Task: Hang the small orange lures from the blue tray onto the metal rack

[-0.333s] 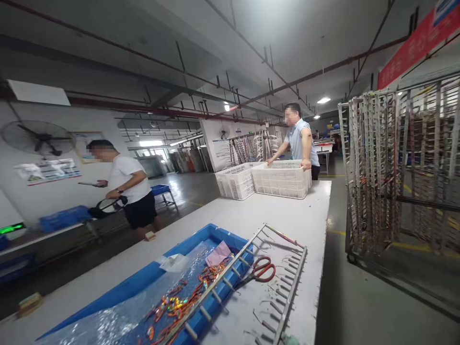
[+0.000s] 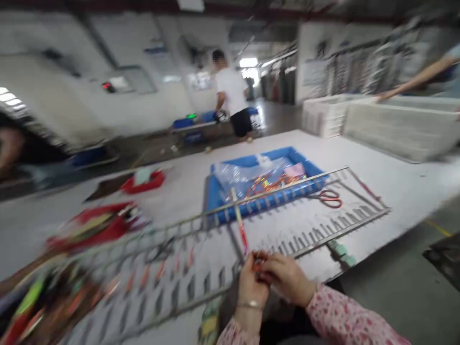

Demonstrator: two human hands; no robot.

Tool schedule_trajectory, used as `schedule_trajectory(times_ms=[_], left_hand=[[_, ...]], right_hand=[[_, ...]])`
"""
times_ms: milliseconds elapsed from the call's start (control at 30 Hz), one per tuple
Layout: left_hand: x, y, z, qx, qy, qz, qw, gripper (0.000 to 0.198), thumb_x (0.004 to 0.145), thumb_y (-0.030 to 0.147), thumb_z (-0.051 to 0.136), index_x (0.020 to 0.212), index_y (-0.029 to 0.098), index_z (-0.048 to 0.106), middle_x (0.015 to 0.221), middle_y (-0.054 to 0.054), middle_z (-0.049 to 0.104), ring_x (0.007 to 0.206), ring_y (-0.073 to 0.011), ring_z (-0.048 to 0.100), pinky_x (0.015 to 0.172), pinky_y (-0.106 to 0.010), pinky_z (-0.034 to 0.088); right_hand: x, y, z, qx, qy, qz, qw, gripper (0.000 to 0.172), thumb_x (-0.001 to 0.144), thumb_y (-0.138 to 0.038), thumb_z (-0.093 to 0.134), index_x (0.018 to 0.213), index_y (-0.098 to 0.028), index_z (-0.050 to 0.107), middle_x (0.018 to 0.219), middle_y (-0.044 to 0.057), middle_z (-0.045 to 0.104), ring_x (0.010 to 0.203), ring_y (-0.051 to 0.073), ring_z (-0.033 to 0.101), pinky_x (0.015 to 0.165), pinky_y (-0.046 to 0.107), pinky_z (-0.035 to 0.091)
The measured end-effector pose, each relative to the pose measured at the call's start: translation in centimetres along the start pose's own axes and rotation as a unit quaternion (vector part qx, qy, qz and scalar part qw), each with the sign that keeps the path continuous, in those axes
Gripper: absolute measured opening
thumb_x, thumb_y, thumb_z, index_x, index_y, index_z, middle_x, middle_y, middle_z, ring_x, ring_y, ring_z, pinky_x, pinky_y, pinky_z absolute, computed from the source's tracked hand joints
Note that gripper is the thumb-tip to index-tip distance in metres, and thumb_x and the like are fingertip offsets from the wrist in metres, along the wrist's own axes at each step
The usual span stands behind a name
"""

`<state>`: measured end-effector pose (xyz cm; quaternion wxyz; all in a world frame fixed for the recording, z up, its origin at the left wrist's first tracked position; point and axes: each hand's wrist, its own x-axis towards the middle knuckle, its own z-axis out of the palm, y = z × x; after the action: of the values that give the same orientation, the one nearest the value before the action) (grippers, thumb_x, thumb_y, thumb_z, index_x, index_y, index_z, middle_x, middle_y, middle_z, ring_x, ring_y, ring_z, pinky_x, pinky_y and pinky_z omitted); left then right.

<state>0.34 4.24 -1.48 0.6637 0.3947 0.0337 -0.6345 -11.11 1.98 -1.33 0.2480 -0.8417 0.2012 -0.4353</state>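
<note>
Pink-sleeved right hand (image 2: pixel 287 279) and left hand (image 2: pixel 248 283) pinch an orange piece (image 2: pixel 259 262) just short of the rack (image 2: pixel 345 229); handling apparently underway, fine control needed.

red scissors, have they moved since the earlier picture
No. The red scissors still lie on the metal rack, just past the same end of the blue tray; only the head camera has swung round.

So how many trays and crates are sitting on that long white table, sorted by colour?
Blue tray: 1
Red trays: 2
White crates: 2
Total: 5
The picture is blurred, so the count of red trays is the least sure.
</note>
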Motion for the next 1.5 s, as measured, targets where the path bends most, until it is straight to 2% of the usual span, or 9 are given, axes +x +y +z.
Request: schedule_trajectory(times_ms=[233, 400, 567, 767, 833, 967, 1133, 1267, 1500], left_hand=[[-0.6, 2.8, -1.5, -0.184, 0.063, 0.009, 0.981, 0.017, 0.087, 0.019, 0.045, 0.073, 0.014, 0.052, 0.061, 0.0, 0.052, 0.053, -0.0062, 0.055, 0.05, -0.014, 0.048], [-1.2, 6.4, -3.9, -0.152, 0.041, 0.035, 0.987, 0.01, 0.085, 0.024, 0.053, 0.08, 0.016, 0.052, 0.052, 0.008, 0.037, 0.033, -0.0004, 0.029, 0.029, -0.01, 0.021], [-1.6, 8.2, -5.5, 0.043, 0.038, 0.119, 0.991, 0.039, 0.06, 0.041, 0.075, 0.078, 0.015, 0.051, 0.057, 0.009, 0.041, 0.036, 0.0013, 0.028, 0.031, -0.011, 0.015], [-0.8, 10.4, -7.8, 0.194, 0.084, 0.183, 0.96, 0.037, 0.064, 0.046, 0.067, 0.079, 0.013, 0.057, 0.049, 0.009, 0.034, 0.036, -0.0025, 0.026, 0.033, -0.017, 0.012], [-0.4, 11.9, -8.9, 0.274, 0.103, 0.234, 0.927, 0.034, 0.069, 0.044, 0.062, 0.081, 0.013, 0.06, 0.053, 0.005, 0.045, 0.038, -0.0036, 0.031, 0.035, -0.018, 0.017], [0.4, 15.0, -10.5, 0.501, 0.146, 0.357, 0.775, 0.019, 0.074, 0.032, 0.057, 0.079, 0.015, 0.064, 0.066, -0.001, 0.064, 0.057, -0.0105, 0.053, 0.055, -0.021, 0.04], [1.8, 17.0, -10.2, 0.654, 0.17, 0.347, 0.65, 0.016, 0.076, 0.025, 0.054, 0.085, 0.019, 0.065, 0.071, -0.001, 0.068, 0.068, -0.0141, 0.06, 0.067, -0.024, 0.042], [2.4, 17.5, -9.3, 0.694, 0.175, 0.34, 0.61, 0.018, 0.077, 0.025, 0.053, 0.09, 0.019, 0.065, 0.082, -0.003, 0.07, 0.076, -0.0162, 0.062, 0.073, -0.026, 0.043], [3.9, 17.9, -8.7, 0.715, 0.168, 0.331, 0.592, 0.02, 0.078, 0.026, 0.052, 0.092, 0.018, 0.065, 0.086, -0.004, 0.069, 0.081, -0.0187, 0.062, 0.077, -0.03, 0.042]], right_hand=[[2.4, -1.3, 2.1, 0.07, -0.094, 0.031, 0.993, 0.016, 0.088, -0.023, 0.049, 0.099, -0.018, 0.06, 0.084, 0.007, 0.059, 0.075, 0.014, 0.056, 0.066, 0.025, 0.048], [5.3, -1.3, 4.4, 0.108, -0.031, 0.123, 0.986, 0.014, 0.088, -0.027, 0.051, 0.085, -0.016, 0.059, 0.071, 0.003, 0.057, 0.058, 0.011, 0.052, 0.054, 0.023, 0.043], [7.5, -0.3, 7.4, -0.014, -0.043, -0.034, 0.998, 0.012, 0.089, -0.021, 0.047, 0.09, -0.016, 0.058, 0.076, 0.004, 0.057, 0.068, 0.013, 0.054, 0.06, 0.023, 0.044], [9.1, 0.4, 10.3, -0.02, -0.176, -0.165, 0.97, 0.017, 0.09, -0.018, 0.041, 0.097, -0.016, 0.057, 0.081, 0.006, 0.059, 0.071, 0.014, 0.056, 0.061, 0.024, 0.045], [11.0, 1.4, 11.2, 0.027, -0.176, -0.101, 0.979, 0.016, 0.09, -0.023, 0.043, 0.092, -0.016, 0.058, 0.081, 0.006, 0.059, 0.071, 0.013, 0.057, 0.063, 0.024, 0.046], [16.2, 3.7, 13.6, 0.036, -0.148, 0.041, 0.987, 0.018, 0.087, -0.024, 0.046, 0.098, -0.015, 0.058, 0.086, 0.007, 0.062, 0.069, 0.013, 0.059, 0.064, 0.024, 0.047], [20.3, 5.4, 16.9, 0.052, -0.282, 0.192, 0.939, 0.027, 0.081, -0.015, 0.047, 0.107, -0.014, 0.056, 0.067, 0.002, 0.062, 0.051, 0.01, 0.056, 0.053, 0.021, 0.047], [20.6, 6.3, 18.4, 0.151, -0.244, 0.288, 0.914, 0.015, 0.077, -0.013, 0.048, 0.085, -0.014, 0.061, 0.063, 0.0, 0.06, 0.045, 0.008, 0.054, 0.04, 0.016, 0.042], [20.3, 7.4, 18.2, 0.243, -0.223, 0.308, 0.893, 0.013, 0.073, -0.016, 0.055, 0.08, -0.013, 0.065, 0.057, -0.002, 0.057, 0.042, 0.007, 0.052, 0.037, 0.014, 0.041]])
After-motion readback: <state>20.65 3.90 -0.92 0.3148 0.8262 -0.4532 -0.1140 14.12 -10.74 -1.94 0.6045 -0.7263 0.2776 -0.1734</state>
